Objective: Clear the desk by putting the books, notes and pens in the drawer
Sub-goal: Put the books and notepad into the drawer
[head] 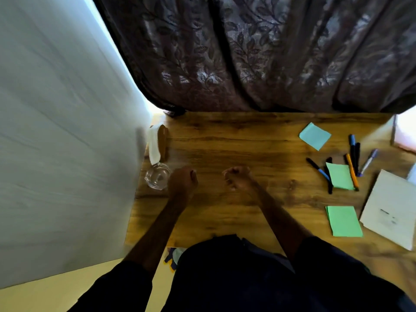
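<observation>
So the wooden bench (236,140) has a big bare patch through the middle and back, and that's where both hands sit. The left edge runs right along a pale wall (56,131), and a dark leaf-patterned curtain (258,52) hangs down onto the back edge.

The left hand (182,181) is curled into a loose fist, holding nothing, just beside a clear glass jar (157,176) at the left edge. The right hand (238,176) is curled up the same way, also empty, with a gap between the two. Both forearms come up from dark sleeves.

All the stuff to clear is off to the right, well apart from the hands: a blue sticky note (314,136) near the back, a scatter of pens (353,158) around a green note pad (340,176), a second green pad (344,221) nearer the front, and a white book (394,210) at the right side. Can't see any drawer. The view's a bit blurry.
</observation>
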`<state>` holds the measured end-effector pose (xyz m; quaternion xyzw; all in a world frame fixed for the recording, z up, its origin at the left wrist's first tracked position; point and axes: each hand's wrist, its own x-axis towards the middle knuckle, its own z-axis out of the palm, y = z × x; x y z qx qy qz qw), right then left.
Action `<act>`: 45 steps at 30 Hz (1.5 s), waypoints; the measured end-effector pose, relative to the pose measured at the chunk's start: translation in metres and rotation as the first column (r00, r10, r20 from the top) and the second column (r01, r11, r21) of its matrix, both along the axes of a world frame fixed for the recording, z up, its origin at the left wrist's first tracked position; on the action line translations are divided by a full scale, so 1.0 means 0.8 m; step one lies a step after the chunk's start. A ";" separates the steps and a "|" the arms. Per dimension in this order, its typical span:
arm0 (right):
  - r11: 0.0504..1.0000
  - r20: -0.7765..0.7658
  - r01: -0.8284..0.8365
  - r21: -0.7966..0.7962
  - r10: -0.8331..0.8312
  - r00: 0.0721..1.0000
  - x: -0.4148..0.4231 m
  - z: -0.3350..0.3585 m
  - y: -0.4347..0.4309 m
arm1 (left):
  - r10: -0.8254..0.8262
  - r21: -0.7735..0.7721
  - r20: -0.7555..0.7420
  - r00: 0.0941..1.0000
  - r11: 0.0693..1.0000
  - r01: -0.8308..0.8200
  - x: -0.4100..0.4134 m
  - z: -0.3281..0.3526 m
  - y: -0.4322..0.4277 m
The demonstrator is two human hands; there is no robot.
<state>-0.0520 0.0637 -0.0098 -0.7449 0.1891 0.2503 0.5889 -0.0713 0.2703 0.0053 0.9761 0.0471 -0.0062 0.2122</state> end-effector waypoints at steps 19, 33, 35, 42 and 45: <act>0.790 0.065 0.606 -0.089 -0.603 0.795 -0.201 0.025 -0.224 | -0.586 -0.208 -0.208 0.783 0.809 0.550 -0.018 -0.042 -0.283; 0.685 0.089 0.727 -0.042 -0.723 0.685 -0.302 0.050 -0.320 | -0.793 -0.088 -0.114 0.598 0.607 0.790 -0.079 -0.033 -0.419; 0.681 0.092 0.731 -0.049 -0.725 0.682 -0.312 0.052 -0.334 | -0.794 -0.086 -0.114 0.597 0.607 0.790 -0.091 -0.030 -0.430; 0.638 0.137 0.769 -0.042 -0.759 0.637 -0.365 0.051 -0.384 | -0.780 -0.131 -0.109 0.616 0.626 0.769 -0.140 -0.035 -0.470; 0.612 0.115 0.790 -0.040 -0.783 0.612 -0.384 0.045 -0.409 | -0.786 -0.122 -0.114 0.608 0.618 0.777 -0.162 -0.030 -0.488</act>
